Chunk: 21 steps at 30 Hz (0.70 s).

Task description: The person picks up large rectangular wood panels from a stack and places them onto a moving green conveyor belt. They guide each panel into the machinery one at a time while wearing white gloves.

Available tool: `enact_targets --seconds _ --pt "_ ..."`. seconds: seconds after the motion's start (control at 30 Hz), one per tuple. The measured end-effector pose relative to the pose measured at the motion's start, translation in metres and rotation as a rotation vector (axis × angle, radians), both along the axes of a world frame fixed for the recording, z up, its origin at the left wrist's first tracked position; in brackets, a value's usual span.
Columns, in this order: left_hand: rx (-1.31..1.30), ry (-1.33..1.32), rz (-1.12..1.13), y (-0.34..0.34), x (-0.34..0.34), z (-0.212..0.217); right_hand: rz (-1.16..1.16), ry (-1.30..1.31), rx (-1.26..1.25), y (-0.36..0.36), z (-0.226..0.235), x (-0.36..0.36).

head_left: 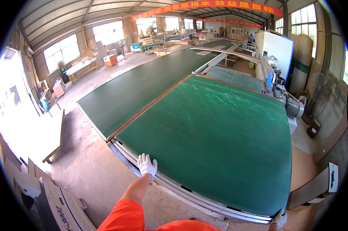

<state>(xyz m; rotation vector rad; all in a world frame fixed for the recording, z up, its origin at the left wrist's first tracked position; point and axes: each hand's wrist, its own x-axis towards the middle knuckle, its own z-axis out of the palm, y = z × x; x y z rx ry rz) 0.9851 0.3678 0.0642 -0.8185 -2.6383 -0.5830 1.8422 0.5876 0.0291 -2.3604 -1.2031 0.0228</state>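
A wide green conveyor belt (220, 142) spreads out in front of me, its surface bearing pale scuffs. Along its near side runs a metal frame rail (197, 198). My left hand (147, 165), in a white knit glove, lies with fingers stretched out on the belt's near left edge; nothing is in it. At the near right corner of the belt rests my right hand (279, 219), also in a white glove. Its fingers show only in part, laid apart against the corner, and I see no object in them.
A second, darker green belt (139, 92) runs alongside on the left, behind a reddish-brown strip (151, 107). A motor (294, 107) sits at the far right corner. Boards (312, 188) lean at the near right. A low table (47, 134) and a grey machine housing (62, 204) stand left.
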Motion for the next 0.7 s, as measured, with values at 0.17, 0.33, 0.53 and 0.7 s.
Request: enact_targets --seconds 0.17,0.33,0.53,0.7 --pt "-0.014 0.022 0.009 0.001 -0.002 -0.002 0.000 0.052 -0.012 0.002 0.000 0.001" --pt "-0.054 -0.007 0.008 -0.001 -0.003 -0.003 0.013 0.061 0.048 0.001 0.001 -0.006" --pt "-0.081 -0.053 -0.001 0.002 -0.002 -0.002 0.015 0.097 0.055 0.003 -0.005 0.003" --pt "-0.080 -0.053 0.001 0.000 -0.001 0.001 0.019 0.023 0.007 0.003 -0.007 0.004"
